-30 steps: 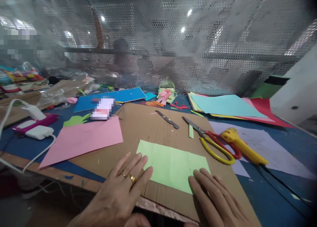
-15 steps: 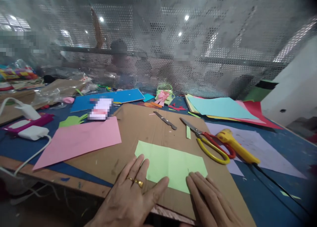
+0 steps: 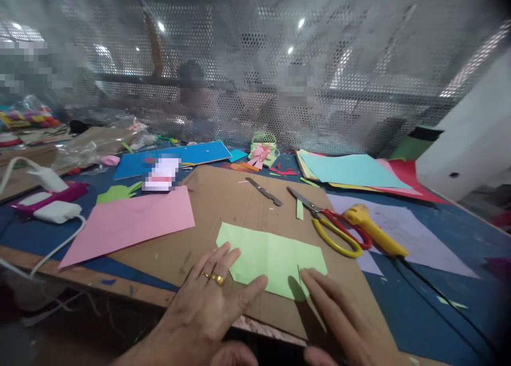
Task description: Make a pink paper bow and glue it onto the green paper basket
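A light green paper rectangle (image 3: 271, 255) lies on a brown cardboard sheet (image 3: 223, 206) in front of me. My left hand (image 3: 211, 302), with gold rings, rests flat with spread fingers on the paper's near left corner. My right hand (image 3: 335, 312) lies at the paper's near right corner, where the edge is lifted slightly; its fingers are extended. Neither hand holds anything.
Red and yellow scissors (image 3: 331, 225), a yellow glue gun (image 3: 373, 230) with a black cord and a small knife (image 3: 263, 191) lie beyond the paper. A pink sheet (image 3: 131, 222) lies left, stacked coloured sheets (image 3: 351, 171) at back right, a white charger (image 3: 56, 210) far left. People sit behind a perforated screen (image 3: 255, 62).
My left hand slid rightwards onto the green paper's left corner. My right hand drew back a little, and the paper's near right corner now lifts. The view drifted slightly.
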The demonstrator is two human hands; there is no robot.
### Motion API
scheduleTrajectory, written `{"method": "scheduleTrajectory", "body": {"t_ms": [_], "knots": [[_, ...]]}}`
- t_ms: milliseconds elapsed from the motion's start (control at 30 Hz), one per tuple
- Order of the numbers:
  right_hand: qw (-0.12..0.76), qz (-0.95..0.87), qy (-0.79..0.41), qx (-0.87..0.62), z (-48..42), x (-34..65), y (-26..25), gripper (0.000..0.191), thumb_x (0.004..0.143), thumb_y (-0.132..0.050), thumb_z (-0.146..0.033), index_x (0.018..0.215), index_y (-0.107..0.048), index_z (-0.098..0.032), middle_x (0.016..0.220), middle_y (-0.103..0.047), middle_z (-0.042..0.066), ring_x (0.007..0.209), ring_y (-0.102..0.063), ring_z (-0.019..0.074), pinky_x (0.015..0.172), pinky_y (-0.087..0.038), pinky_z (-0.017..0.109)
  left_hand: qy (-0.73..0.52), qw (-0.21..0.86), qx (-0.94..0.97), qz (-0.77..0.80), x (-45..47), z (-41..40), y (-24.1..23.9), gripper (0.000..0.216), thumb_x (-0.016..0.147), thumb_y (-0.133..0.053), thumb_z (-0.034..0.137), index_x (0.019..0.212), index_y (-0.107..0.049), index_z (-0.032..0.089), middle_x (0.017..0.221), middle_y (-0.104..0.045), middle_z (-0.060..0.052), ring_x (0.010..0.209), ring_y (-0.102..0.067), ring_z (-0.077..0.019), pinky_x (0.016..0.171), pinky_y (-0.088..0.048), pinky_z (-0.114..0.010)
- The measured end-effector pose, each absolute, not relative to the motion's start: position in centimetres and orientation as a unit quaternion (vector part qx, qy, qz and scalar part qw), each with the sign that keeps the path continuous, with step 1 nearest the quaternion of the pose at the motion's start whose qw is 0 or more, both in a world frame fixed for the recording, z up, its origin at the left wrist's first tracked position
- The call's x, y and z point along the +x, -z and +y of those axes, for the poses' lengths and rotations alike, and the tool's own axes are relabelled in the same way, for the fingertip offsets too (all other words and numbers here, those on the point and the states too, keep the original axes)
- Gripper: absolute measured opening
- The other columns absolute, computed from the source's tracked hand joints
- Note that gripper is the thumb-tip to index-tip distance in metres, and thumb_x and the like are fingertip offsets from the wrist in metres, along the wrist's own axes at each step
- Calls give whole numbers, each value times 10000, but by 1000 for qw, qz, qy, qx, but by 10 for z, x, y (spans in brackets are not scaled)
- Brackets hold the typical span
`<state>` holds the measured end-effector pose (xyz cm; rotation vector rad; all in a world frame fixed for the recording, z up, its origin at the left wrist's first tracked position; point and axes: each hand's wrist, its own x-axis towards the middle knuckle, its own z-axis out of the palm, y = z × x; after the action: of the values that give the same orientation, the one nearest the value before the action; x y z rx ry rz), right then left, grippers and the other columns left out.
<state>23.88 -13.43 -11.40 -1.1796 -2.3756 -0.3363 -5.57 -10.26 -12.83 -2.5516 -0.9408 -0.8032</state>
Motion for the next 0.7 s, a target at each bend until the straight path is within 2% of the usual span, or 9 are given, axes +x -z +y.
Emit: {"method": "scheduleTrajectory", "body": {"t_ms": [100,200,300,367,433,500,567,633,700], "knots": [[300,-834,69,-458,-123,245,85,384,1042,-437,-366,1388,-533,-231,1366,-588,88,1196,-628,177,909,-565,226,315,86,-875,-356,-62,-92,107,677,965,-421,669,1500,-444,255,1576,-270,-212,1403,-398,-371,988,-500,-506],[292,-830,105,-463,-95,244,59,263,1034,-466,-329,1180,-650,-212,1222,-655,100,1161,-630,210,949,-544,319,290,94,-880,-364,-68,-72,81,553,980,-532,537,1411,-536,191,1513,-376,-234,1332,-467,-390,979,-491,-565],[184,-853,95,-479,-65,227,43,263,1041,-460,-278,1159,-676,-185,1116,-706,99,1019,-685,214,863,-560,348,221,46,-907,-356,-65,-47,58,479,947,-651,409,1378,-555,223,1416,-521,-182,1167,-594,-334,904,-528,-515],[119,-859,86,-490,-50,208,37,179,1001,-552,-249,1007,-722,-192,961,-727,71,885,-705,218,763,-561,346,193,3,-920,-341,-56,-27,44,387,928,-687,339,1291,-616,224,1338,-596,-132,1108,-625,-294,884,-528,-455],[66,-859,80,-501,-39,189,33,170,981,-609,-301,912,-718,-189,897,-723,50,817,-702,210,727,-558,348,196,-10,-921,-335,-43,-5,35,298,930,-684,305,1212,-666,212,1267,-646,-101,1094,-625,-279,904,-504,-435],[24,-847,79,-525,-29,177,28,218,992,-605,-359,930,-694,-170,897,-712,32,781,-691,182,722,-568,352,203,-10,-919,-337,-30,15,32,205,949,-652,273,1140,-704,218,1137,-699,-65,1005,-638,-241,877,-496,-388],[-9,-819,83,-568,-18,179,21,240,1002,-597,-386,997,-672,-158,929,-702,23,775,-680,159,726,-579,351,210,-12,-914,-347,-20,30,37,141,971,-597,217,986,-735,193,954,-713,-55,893,-635,-219,804,-488,-347],[-30,-780,92,-618,-7,197,11,246,993,-615,-398,1056,-663,-165,987,-697,30,819,-678,160,749,-585,356,221,-13,-905,-363,-16,35,49,219,977,-552,174,837,-718,147,858,-685,-84,837,-614,-229,763,-472,-354],[-38,-738,107,-665,0,226,1,243,997,-606,-396,1085,-659,-176,1042,-693,42,874,-677,174,783,-582,373,221,-27,-906,-359,-18,31,61,229,947,-586,164,746,-692,137,804,-656,-88,793,-597,-232,744,-460,-361]]}}
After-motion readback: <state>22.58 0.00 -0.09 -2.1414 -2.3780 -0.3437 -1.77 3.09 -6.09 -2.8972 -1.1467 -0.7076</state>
